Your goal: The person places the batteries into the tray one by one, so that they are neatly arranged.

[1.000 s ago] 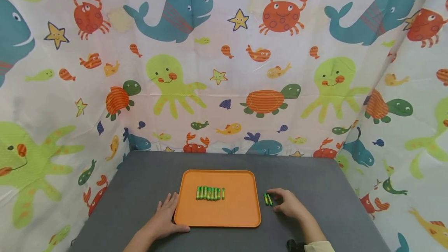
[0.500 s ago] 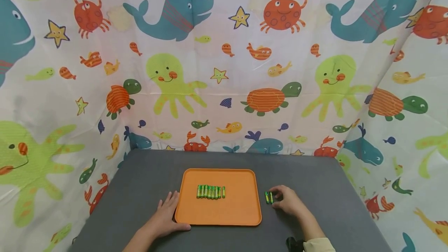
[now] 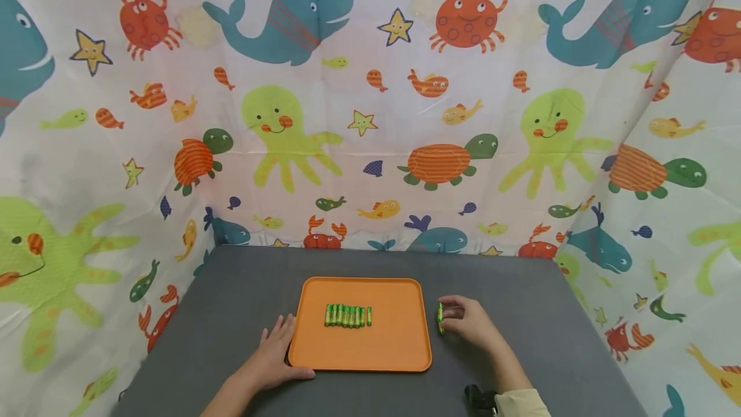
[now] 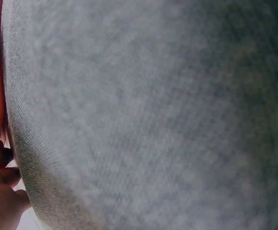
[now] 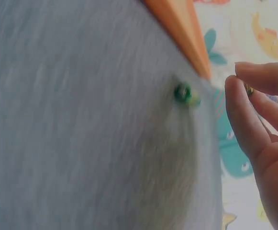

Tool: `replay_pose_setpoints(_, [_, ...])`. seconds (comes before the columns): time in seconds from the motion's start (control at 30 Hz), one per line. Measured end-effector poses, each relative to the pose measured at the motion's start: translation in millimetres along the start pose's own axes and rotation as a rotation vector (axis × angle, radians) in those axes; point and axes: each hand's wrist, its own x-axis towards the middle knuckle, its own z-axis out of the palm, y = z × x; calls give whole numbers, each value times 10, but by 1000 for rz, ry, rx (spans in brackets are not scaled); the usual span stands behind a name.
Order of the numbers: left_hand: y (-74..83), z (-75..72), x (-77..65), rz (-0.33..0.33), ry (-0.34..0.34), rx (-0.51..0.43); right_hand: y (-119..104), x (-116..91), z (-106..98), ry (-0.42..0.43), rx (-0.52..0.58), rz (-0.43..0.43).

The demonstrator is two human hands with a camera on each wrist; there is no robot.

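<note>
An orange tray (image 3: 382,356) lies on the grey table, bearing a row of several green-and-yellow batteries (image 3: 344,316). At its left side my left hand (image 3: 269,356) rests spread, fingers along the left rim and thumb by the near-left corner. Just right of the tray, my right hand (image 3: 475,324) pinches a small battery (image 5: 249,90) between thumb and fingers, mostly hidden by them in the right wrist view. Another battery (image 5: 183,93) lies on the table below that hand. In the head view the two batteries overlap, so their outlines are hard to separate.
The grey table (image 3: 359,394) extends around the tray. A white curtain (image 3: 370,211) printed with sea animals hangs behind and at both sides. A black device (image 3: 480,398) sits at the right wrist, beside a light sleeve (image 3: 521,404).
My right hand has taken hold of one of the two batteries beside the tray and raised it slightly, moving a little away and left. The left hand has stayed on the tray.
</note>
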Motion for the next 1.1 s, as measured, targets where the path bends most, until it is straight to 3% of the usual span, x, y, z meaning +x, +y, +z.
replay_pose_setpoints(0.43, [-7,1,5,0,14,5,-466,281,518,-18,8,-35])
replay_pose_setpoints(0.8, [-20,13,31,3,10,-3,-513,475,1082,-92,-120,-67])
replay_pose_setpoints(1.1, [-26,13,35,1,13,0,-652,536,1296,-147,-194,-69])
